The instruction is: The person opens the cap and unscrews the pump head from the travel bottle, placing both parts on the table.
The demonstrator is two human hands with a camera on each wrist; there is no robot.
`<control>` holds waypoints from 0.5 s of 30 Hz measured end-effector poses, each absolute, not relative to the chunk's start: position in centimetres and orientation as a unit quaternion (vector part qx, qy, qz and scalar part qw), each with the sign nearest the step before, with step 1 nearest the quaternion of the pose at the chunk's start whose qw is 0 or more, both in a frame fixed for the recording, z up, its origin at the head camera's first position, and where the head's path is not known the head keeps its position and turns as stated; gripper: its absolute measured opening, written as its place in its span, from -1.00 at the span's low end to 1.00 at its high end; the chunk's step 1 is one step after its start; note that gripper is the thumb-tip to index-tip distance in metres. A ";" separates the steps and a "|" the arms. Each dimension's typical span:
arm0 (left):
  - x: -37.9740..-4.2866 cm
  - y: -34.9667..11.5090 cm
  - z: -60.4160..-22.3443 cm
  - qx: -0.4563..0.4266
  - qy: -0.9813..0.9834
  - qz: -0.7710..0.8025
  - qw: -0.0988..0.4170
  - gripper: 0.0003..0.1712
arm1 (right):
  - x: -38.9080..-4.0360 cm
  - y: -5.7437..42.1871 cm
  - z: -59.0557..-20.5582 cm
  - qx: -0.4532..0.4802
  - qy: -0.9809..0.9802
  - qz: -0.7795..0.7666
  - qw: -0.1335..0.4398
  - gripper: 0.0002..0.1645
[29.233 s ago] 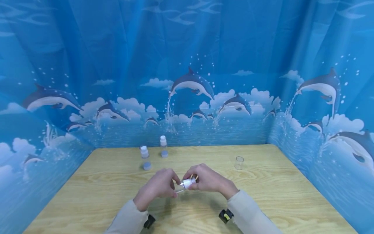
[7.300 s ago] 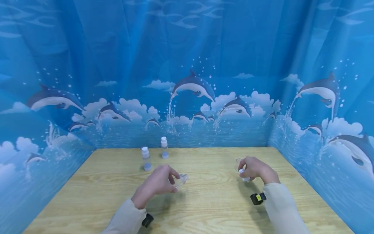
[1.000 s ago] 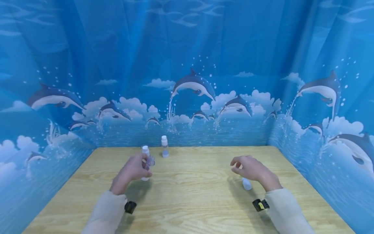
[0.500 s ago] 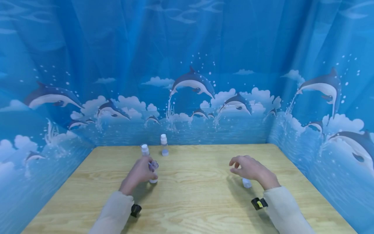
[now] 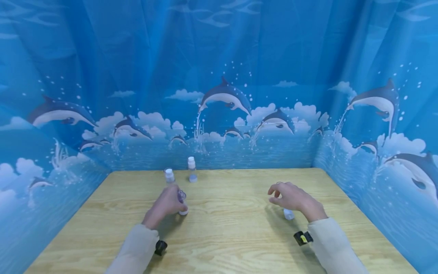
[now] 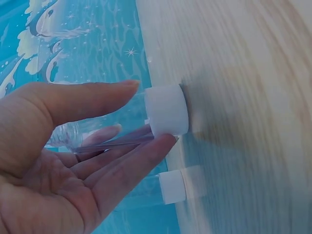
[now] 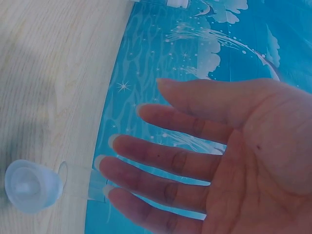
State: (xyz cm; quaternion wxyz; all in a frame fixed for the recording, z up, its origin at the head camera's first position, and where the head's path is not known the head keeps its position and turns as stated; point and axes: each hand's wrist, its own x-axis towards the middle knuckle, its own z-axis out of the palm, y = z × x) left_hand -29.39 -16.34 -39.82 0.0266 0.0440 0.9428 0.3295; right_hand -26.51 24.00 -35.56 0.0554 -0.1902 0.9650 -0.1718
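My left hand (image 5: pixel 167 202) grips a clear plastic bottle (image 5: pixel 183 211) with a white base, upright on the wooden table. Its threaded mouth is uncapped. In the left wrist view, the thumb lies along one side of the bottle (image 6: pixel 166 110) and the fingers along the other, with the white base at the tabletop. My right hand (image 5: pixel 292 198) hovers with nothing in it, fingers loosely bent in the right wrist view. Below it on the table lies a white pump head (image 5: pixel 288 214), hollow side showing in the right wrist view. A clear cap (image 7: pixel 78 183) stands behind that hand, mostly hidden in the head view.
Two bottles with white tops, a nearer one (image 5: pixel 169 176) and a farther one (image 5: pixel 192 169), stand at the table's back left, the nearer partly behind my left hand. A dolphin-print curtain (image 5: pixel 219 57) encloses the table's (image 5: pixel 232 236) back and sides.
Over the last second my left hand has carried the bottle a little to the right and set it on the table. Earlier, my right hand held the white pump head, which now lies on the table.
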 end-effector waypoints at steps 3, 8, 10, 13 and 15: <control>-29.3 -16.1 -39.8 0.048 0.944 0.326 0.028 -0.57 | -26.5 24.0 -35.5 -0.187 0.965 -0.173 0.060 -0.67; -29.3 -16.0 -39.8 0.050 0.946 0.320 0.023 -0.55 | -26.4 23.8 -35.5 -0.188 0.965 -0.172 0.062 -0.65; -29.3 -16.1 -39.9 0.051 0.946 0.320 0.022 -0.53 | -26.3 23.8 -35.5 -0.190 0.965 -0.171 0.062 -0.64; -29.2 -16.3 -39.9 0.054 0.944 0.325 0.029 -0.45 | -26.1 23.7 -35.5 -0.186 0.966 -0.170 0.065 -0.64; -29.1 -16.7 -39.7 0.056 0.941 0.332 0.041 -0.39 | -26.1 23.6 -35.5 -0.184 0.966 -0.170 0.069 -0.64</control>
